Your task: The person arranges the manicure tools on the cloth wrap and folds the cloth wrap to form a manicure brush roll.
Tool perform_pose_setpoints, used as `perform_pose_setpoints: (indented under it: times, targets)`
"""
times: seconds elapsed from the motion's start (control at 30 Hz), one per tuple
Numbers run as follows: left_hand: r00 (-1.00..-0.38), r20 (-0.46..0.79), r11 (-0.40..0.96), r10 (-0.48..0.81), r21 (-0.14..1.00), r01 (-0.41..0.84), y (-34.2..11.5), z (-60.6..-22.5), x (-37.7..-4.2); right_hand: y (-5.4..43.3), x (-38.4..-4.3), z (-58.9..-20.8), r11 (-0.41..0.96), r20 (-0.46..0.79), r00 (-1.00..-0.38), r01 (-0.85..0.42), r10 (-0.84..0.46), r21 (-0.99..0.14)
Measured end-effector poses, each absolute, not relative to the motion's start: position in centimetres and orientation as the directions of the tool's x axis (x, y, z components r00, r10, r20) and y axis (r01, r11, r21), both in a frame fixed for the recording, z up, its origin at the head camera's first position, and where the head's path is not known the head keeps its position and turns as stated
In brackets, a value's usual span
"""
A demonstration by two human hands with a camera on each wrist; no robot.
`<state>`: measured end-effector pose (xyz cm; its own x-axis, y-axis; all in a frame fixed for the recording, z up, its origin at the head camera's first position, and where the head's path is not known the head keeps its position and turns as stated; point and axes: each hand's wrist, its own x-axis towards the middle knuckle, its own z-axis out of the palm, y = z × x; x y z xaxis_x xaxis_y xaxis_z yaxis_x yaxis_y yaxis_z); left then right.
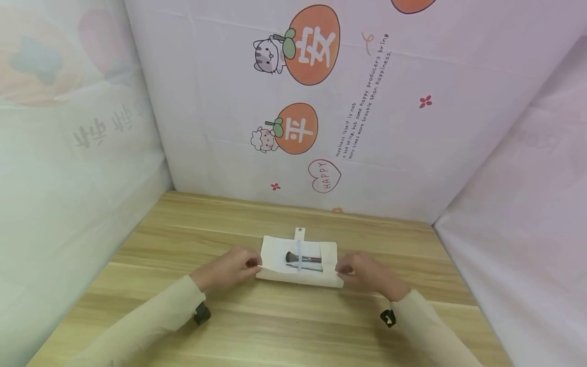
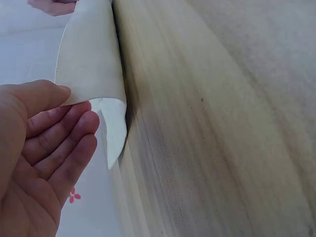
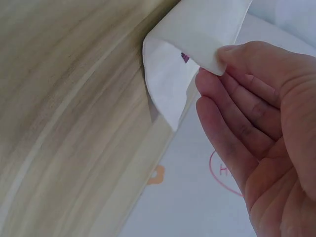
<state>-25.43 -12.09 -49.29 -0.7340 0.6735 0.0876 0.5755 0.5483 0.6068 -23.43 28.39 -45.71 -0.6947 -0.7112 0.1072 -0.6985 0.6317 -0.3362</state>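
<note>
A cream-white brush pouch [image 1: 275, 248] lies spread on the table, its near edge folded up and over toward the middle. Inside, a makeup brush with dark bristles [image 1: 291, 257] and a slimmer brush [image 1: 304, 267] run sideways under a translucent band [image 1: 300, 250]. From the far edge sticks a short snap tab [image 1: 299, 233]. My left hand [image 1: 231, 267] pinches the left corner of the folded flap [image 2: 94, 54] between thumb and fingers. The opposite corner is pinched by my right hand [image 1: 367, 275]. Under the curl, the right wrist view shows the white lining [image 3: 165, 74].
The wooden table [image 1: 293, 326] reaches back to a printed white cloth [image 1: 220, 127] at the rear. More white cloth hangs on the left [image 1: 82, 193] and right [image 1: 527, 214]. Both wrists carry a small black device, the left one [image 1: 202, 313] and the right one [image 1: 388, 318].
</note>
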Motion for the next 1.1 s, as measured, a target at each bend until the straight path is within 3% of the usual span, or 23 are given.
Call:
perform_pose_setpoints:
  times: [0.37, 0.57, 0.73, 0.9, 1.03, 1.1]
  targets:
    - [-0.722, 0.043, 0.552, 0.691, 0.614, 0.565, -12.1, -50.4, -26.9, 28.2, -24.7, -47.9, 0.699, 0.096, -0.805, -0.561, -0.585, -0.444]
    - [-0.743, -0.015, 0.615, 0.669, 0.573, 0.542, -11.5, -50.8, -27.7, 28.5, -25.0, -49.1, 0.707, 0.106, -0.815, -0.551, -0.569, -0.443]
    - [-0.778, -0.056, 0.675, 0.626, 0.539, 0.504, -10.7, -50.2, -27.7, 28.5, -25.2, -50.1, 0.700, 0.156, -0.789, -0.604, -0.595, -0.382]
    - [-0.803, -0.021, 0.706, 0.596, 0.491, 0.511, -10.2, -50.1, -27.4, 27.8, -25.4, -50.5, 0.659, 0.272, -0.705, -0.710, -0.656, -0.249]
    - [-0.763, 0.081, 0.672, 0.641, 0.421, 0.610, -9.9, -50.1, -27.2, 27.4, -25.0, -50.3, 0.635, 0.310, -0.640, -0.761, -0.703, -0.131]
    - [-0.719, 0.112, 0.641, 0.685, 0.376, 0.669, -9.8, -50.2, -27.2, 27.3, -24.8, -50.3, 0.646, 0.298, -0.642, -0.757, -0.706, -0.101]
